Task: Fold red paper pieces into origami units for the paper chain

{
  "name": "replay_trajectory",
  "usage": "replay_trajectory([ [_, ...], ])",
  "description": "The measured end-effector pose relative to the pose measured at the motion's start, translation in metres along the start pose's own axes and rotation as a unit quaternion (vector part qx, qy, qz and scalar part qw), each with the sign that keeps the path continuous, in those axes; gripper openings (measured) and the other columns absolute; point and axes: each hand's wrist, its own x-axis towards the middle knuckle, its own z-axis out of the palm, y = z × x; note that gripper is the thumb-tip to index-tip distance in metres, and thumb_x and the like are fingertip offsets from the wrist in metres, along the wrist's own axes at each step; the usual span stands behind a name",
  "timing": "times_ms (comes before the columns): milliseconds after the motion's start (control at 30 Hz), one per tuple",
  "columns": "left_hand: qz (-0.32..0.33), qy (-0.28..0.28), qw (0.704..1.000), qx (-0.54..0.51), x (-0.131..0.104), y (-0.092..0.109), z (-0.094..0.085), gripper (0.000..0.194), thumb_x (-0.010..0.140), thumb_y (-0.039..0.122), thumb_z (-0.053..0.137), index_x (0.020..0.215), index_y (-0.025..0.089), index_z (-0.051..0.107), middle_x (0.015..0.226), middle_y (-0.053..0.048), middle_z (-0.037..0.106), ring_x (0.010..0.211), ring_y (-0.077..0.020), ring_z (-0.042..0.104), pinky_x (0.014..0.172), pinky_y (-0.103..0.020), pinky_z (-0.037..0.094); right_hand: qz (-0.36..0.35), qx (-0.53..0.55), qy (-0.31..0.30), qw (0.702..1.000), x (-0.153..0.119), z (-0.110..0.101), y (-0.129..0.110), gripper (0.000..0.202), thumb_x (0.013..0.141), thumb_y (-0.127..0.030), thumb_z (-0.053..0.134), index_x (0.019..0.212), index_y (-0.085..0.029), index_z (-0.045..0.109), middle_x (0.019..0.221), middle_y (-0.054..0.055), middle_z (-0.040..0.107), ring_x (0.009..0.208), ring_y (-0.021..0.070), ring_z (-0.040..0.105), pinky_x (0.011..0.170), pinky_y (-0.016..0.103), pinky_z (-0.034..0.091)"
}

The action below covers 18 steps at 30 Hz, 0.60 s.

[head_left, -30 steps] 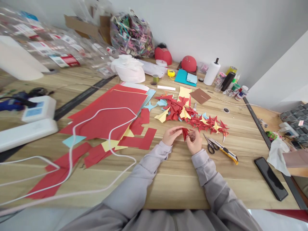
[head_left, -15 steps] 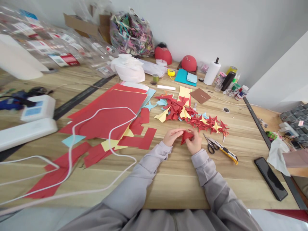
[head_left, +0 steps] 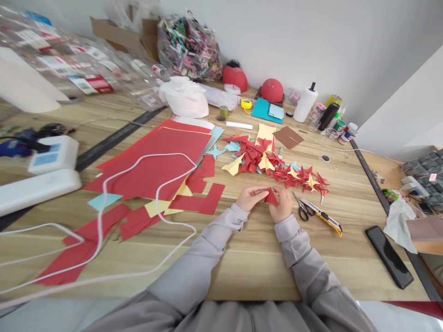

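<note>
A small folded red paper [head_left: 271,197], shaped like a triangle, is pinched between both hands above the table's front middle. My left hand [head_left: 249,198] grips its left side with fingers together. On its right side my right hand [head_left: 281,204] holds it with thumb and fingers. Just behind the hands lies a heap of folded red paper stars [head_left: 254,155] with some yellow and blue ones. Black scissors [head_left: 303,212] and a yellow box cutter [head_left: 325,218] lie to the right of my right hand.
Large red sheets [head_left: 155,161] and paper scraps [head_left: 207,199] lie left, crossed by a white cable [head_left: 101,221]. A black phone [head_left: 389,256] is at the right. Behind stand a white bottle [head_left: 305,105], a tape measure [head_left: 246,104] and a bag of scraps [head_left: 188,48].
The red paper has turned and shifted slightly right, now showing a smaller triangle with its tip up. My left hand has moved a little right and the right fingers have closed in on the paper.
</note>
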Motion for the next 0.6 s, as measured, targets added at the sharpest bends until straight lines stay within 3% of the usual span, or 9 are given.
replay_trajectory([
  [133,-0.006,0.001,1.0,-0.004,-0.0034,0.0029,0.0044,0.043,0.051,0.036,0.075,0.086,0.013,0.068,0.091,-0.009,0.069,0.087,-0.0219,0.062,0.085,-0.039,0.047,-0.046,-0.03,0.006,0.998,0.0012,-0.0021,0.0018,0.028,0.069,-0.015,0.049,0.096,-0.018,0.055,0.094,0.01,0.061,0.09,0.0235,0.055,0.078,0.039,0.044],
  [433,-0.011,0.012,0.999,-0.042,-0.0024,0.0004,0.0072,0.041,0.044,0.03,0.079,0.078,0.012,0.067,0.08,-0.006,0.07,0.076,-0.0185,0.064,0.083,-0.037,0.047,-0.093,-0.059,-0.006,0.994,-0.0002,-0.0024,-0.0009,0.02,0.077,-0.02,0.049,0.094,-0.02,0.059,0.094,0.009,0.062,0.088,0.0209,0.053,0.076,0.035,0.042],
  [600,-0.005,-0.012,0.999,-0.038,-0.0043,-0.0001,0.0077,0.038,0.047,0.028,0.078,0.08,0.012,0.067,0.082,-0.006,0.07,0.077,-0.0182,0.064,0.082,-0.036,0.047,-0.108,-0.056,0.014,0.992,0.0017,-0.0037,-0.0019,0.019,0.076,-0.022,0.052,0.094,-0.019,0.057,0.092,0.009,0.062,0.084,0.0207,0.054,0.074,0.035,0.043],
])
